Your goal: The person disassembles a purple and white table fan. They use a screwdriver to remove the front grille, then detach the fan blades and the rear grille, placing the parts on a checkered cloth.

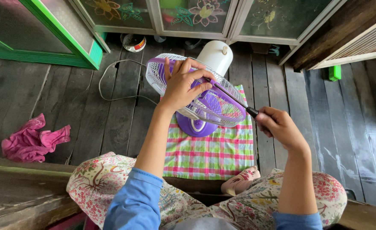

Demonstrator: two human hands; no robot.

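A small purple and white table fan (205,100) stands on a checked pink and green cloth (213,151) on the wooden floor. My left hand (183,83) grips the top of its white wire grille and purple rim. In my right hand (279,125) is a black-handled screwdriver (235,102), whose thin shaft runs up and left to the grille rim by my left fingers. The fan's white motor housing (215,55) points away from me, and its round purple base (194,125) rests on the cloth.
A white power cord (111,85) loops over the dark floorboards to the left. A crumpled pink rag (32,138) lies at far left. Green-framed and white-framed glass doors (196,17) stand behind the fan, with a small tin (133,42) and a green object (334,72) on the floor.
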